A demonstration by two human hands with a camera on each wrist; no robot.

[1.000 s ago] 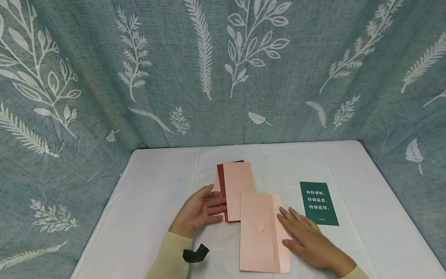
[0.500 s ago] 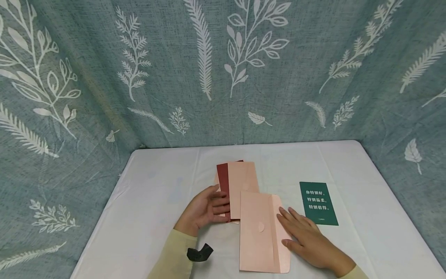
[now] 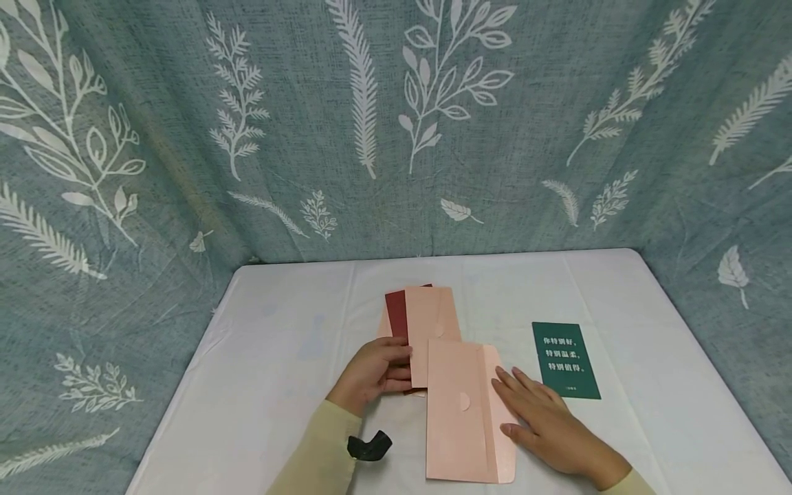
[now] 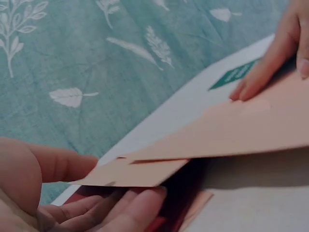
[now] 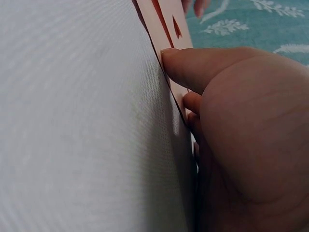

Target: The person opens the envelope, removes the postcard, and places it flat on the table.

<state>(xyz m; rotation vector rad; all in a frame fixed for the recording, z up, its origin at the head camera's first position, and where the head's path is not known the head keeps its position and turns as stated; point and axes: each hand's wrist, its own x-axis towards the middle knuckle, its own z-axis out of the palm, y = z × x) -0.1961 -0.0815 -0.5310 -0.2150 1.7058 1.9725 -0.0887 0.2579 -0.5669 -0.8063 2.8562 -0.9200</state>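
My left hand [image 3: 376, 371] holds the left edge of an upper pink envelope [image 3: 433, 313], thumb on top and fingers beneath, as the left wrist view shows. Under that envelope lies a dark red card or envelope [image 3: 397, 313], with another pink piece [image 3: 383, 326] peeking out at the left. A nearer pink envelope [image 3: 456, 440], its flap folded out to the right, overlaps the upper one's lower right corner. My right hand [image 3: 544, 426] rests on this flap with fingers extended. In the right wrist view, the right thumb [image 5: 188, 67] lies on the envelope's edge.
A green card [image 3: 566, 361] with white lettering lies to the right, beyond the right hand. All of it rests on a white-covered table [image 3: 278, 330]. A leaf-patterned blue-green curtain [image 3: 278, 137] hangs behind and at the sides. A black band piece [image 3: 369, 447] shows at the left wrist.
The upper pink envelope has slid right, uncovering more of the dark red piece. My left hand has followed rightward, and its thumb has come down onto the envelope. The right hand has stayed put.
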